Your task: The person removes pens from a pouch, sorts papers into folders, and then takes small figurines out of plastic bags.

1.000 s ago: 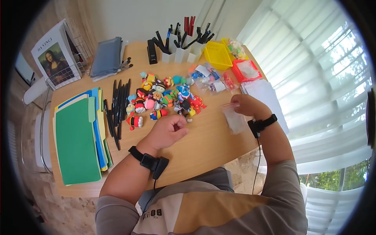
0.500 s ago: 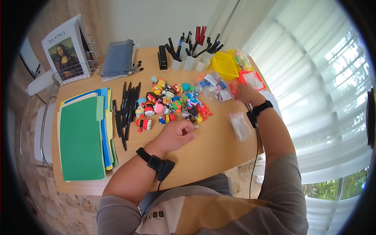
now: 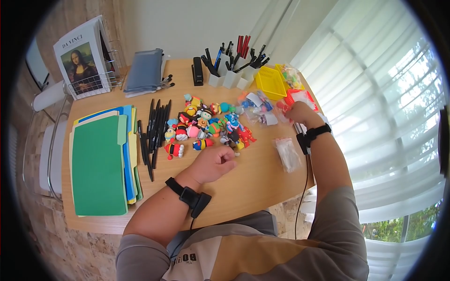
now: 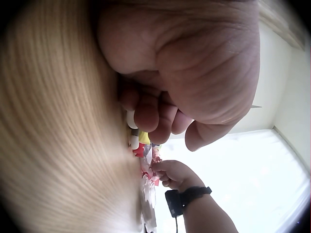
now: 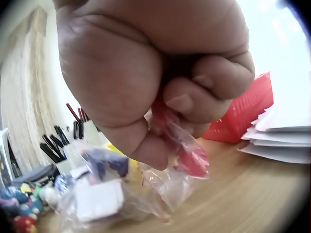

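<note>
In the head view the left hand (image 3: 213, 164) rests on the table just in front of the pile of small colourful toys (image 3: 201, 124). Its fingers are loosely curled and hold nothing, as the left wrist view shows. The right hand (image 3: 302, 114) is at the right rear, beside the red basket. Seen from the right wrist, this hand pinches a clear bag with a red item (image 5: 194, 162) between thumb and fingers. More clear bags with toys (image 3: 255, 105) lie to its left. A clear zip bag (image 3: 287, 154) lies flat nearer the body.
Yellow basket (image 3: 271, 83), red basket (image 3: 300, 97) and pen holders (image 3: 229, 78) stand at the back, with a stapler (image 3: 197, 72). Black pens (image 3: 157, 129) and folders (image 3: 98, 164) lie left. Papers (image 5: 282, 131) are beside the red basket.
The right hand has released the clear zip bag onto the table, moved back towards the baskets and taken hold of the bag with the red item. The left hand stays by the toys.
</note>
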Tool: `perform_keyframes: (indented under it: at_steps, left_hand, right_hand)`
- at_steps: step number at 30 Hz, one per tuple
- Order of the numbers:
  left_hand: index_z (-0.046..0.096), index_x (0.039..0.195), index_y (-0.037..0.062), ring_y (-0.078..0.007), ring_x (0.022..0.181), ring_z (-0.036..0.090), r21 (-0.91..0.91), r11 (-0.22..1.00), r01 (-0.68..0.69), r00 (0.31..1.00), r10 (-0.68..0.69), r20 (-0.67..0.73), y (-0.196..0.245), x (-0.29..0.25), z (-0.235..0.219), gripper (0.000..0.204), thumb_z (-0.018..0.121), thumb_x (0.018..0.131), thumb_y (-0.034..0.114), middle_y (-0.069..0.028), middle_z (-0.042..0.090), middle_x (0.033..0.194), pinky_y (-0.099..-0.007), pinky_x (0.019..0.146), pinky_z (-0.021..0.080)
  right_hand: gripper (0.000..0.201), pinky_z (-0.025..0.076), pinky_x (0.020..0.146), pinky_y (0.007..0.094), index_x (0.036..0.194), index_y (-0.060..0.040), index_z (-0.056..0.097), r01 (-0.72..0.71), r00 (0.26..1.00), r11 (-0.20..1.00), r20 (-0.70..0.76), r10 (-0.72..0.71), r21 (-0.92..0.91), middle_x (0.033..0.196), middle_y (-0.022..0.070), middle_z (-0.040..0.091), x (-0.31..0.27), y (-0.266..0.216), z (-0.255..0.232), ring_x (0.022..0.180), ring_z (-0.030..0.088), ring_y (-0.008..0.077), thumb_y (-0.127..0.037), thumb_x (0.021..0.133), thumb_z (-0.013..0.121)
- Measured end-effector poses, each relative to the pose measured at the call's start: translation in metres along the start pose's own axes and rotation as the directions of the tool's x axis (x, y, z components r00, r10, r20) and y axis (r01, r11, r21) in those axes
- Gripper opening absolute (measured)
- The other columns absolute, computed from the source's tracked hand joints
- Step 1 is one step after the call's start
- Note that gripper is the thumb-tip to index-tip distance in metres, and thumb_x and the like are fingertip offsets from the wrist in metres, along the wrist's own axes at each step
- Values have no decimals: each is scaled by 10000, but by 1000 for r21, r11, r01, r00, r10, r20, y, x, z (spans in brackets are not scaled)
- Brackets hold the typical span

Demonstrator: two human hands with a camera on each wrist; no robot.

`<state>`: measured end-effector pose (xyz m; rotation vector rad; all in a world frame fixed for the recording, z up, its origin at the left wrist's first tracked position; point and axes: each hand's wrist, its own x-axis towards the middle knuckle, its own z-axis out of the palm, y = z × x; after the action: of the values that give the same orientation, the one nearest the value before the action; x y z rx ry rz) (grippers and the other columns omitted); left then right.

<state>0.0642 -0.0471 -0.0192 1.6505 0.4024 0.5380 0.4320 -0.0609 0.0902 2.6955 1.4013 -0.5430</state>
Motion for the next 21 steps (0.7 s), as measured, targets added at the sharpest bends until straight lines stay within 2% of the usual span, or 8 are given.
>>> perform_keyframes:
  at_steps: [3, 5, 7, 9, 11, 15, 18, 21]
  left_hand:
    - [607, 914, 41, -29, 704, 470, -47, 999, 2, 1000, -2, -9, -1, 0, 1, 128, 706, 879, 115, 57, 543, 782, -219, 609, 418]
    - [604, 943, 42, -34, 723, 482, -128, 991, 26, 1000, -24, 15, 2, 0, 0, 150, 693, 897, 153, 50, 552, 797, -221, 626, 422]
    - [600, 972, 42, -38, 743, 494, -201, 978, 51, 998, -42, 46, -3, 1, 0, 179, 680, 915, 192, 42, 562, 812, -222, 642, 426]
    - [602, 1081, 30, -60, 785, 543, -296, 951, -94, 995, 80, -62, -19, 3, -1, 288, 652, 938, 275, 18, 605, 875, -237, 681, 454]
    - [575, 1120, 33, -59, 822, 535, -398, 903, -161, 985, 124, -118, -1, 3, 1, 308, 625, 952, 286, 15, 599, 917, -238, 715, 451]
    - [500, 1271, 32, -81, 922, 548, -483, 860, -164, 985, 120, -122, -2, 1, -8, 397, 569, 978, 290, -2, 602, 1061, -247, 798, 454]
    - [517, 1285, 24, -87, 924, 559, -557, 824, -106, 983, 3, -182, -2, 3, -5, 372, 528, 987, 244, -3, 606, 1078, -250, 806, 462]
    - [563, 1223, 27, -77, 891, 551, -600, 799, -51, 967, -111, -231, 17, 5, 0, 303, 506, 987, 208, 3, 606, 1040, -250, 795, 463]
  right_hand:
    - [218, 487, 628, 311, 875, -2, 728, 73, 991, 978, -121, -50, 196, 786, 98, 692, -30, -14, -14, 689, 635, 184, -190, 791, 658]
    - [212, 435, 561, 258, 929, -22, 712, 232, 973, 743, -150, -177, 627, 735, 29, 641, -76, -48, -10, 611, 554, 103, -188, 853, 605]
    - [191, 397, 532, 222, 976, -43, 681, 318, 936, 584, -148, -319, 747, 738, -4, 607, -122, -83, 5, 588, 520, 73, -181, 892, 578]
    - [176, 402, 533, 219, 980, -63, 658, 645, 750, 490, -365, -551, 587, 759, -16, 593, -123, -90, 57, 594, 522, 64, -195, 923, 556]
    - [192, 402, 527, 213, 1018, -65, 643, 178, 881, 332, 0, -473, 926, 797, -18, 601, -146, -124, 70, 587, 521, 64, -220, 961, 547]
    - [219, 464, 577, 216, 998, -45, 644, 179, 782, 320, 63, -620, 930, 823, -1, 624, -129, -129, 101, 663, 574, 92, -253, 931, 629]
    - [232, 487, 638, 230, 1049, -36, 611, 379, 716, 494, 91, -692, 782, 868, 9, 628, -110, -121, 117, 719, 587, 100, -213, 909, 665]
    - [288, 501, 692, 254, 1120, -29, 571, 309, 712, 190, -95, -696, 932, 916, 23, 622, -108, -123, 124, 771, 577, 94, -154, 889, 689]
